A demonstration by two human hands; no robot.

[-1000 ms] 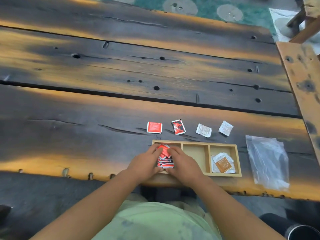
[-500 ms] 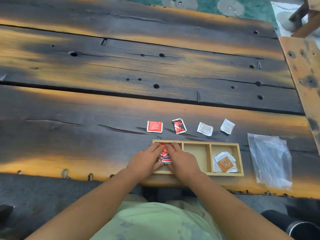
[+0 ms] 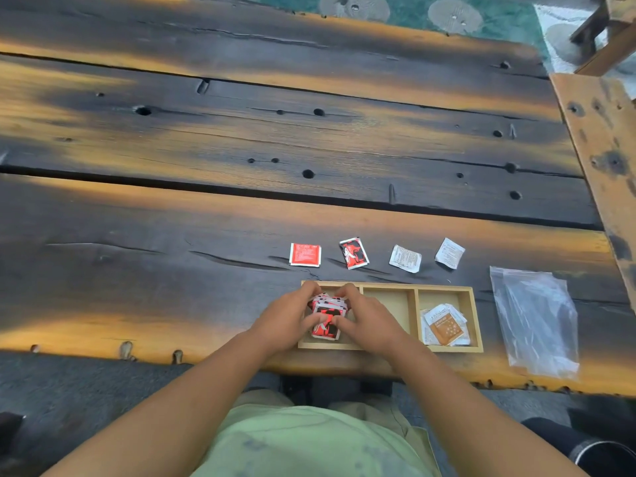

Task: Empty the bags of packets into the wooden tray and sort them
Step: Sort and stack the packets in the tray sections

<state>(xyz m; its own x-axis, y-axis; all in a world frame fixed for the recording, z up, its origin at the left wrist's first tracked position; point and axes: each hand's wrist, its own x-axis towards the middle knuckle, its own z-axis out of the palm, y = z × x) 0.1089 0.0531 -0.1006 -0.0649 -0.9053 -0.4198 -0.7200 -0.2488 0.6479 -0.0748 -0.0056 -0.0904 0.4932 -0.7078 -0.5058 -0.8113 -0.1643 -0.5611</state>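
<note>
Dark scorched plank counter (image 3: pixel 206 235) with amber streaks, green patterned rug beyond its far edge. Wooden tray (image 3: pixel 444 348) at the near edge, three compartments: left one holding a stack of red-black-white packets (image 3: pixel 327 316), middle one bare, right one holding orange and white packets (image 3: pixel 445 325). Beyond the tray, a row of four single packets lying flat: red packet (image 3: pixel 305 254), red-and-black packet (image 3: pixel 353 253), white packet (image 3: pixel 405 258), second white packet (image 3: pixel 449 253). Clear plastic bag (image 3: pixel 537 318) lying flat right of the tray. Left hand (image 3: pixel 285 321) and right hand (image 3: pixel 370 321) cupped around the stack from both sides, fingertips curled onto its far edge, thumbs pressing on the top packet. Compared with half a second ago: stack squared up and more exposed, a red-and-black face now showing on top; hands otherwise still on the left compartment
</note>
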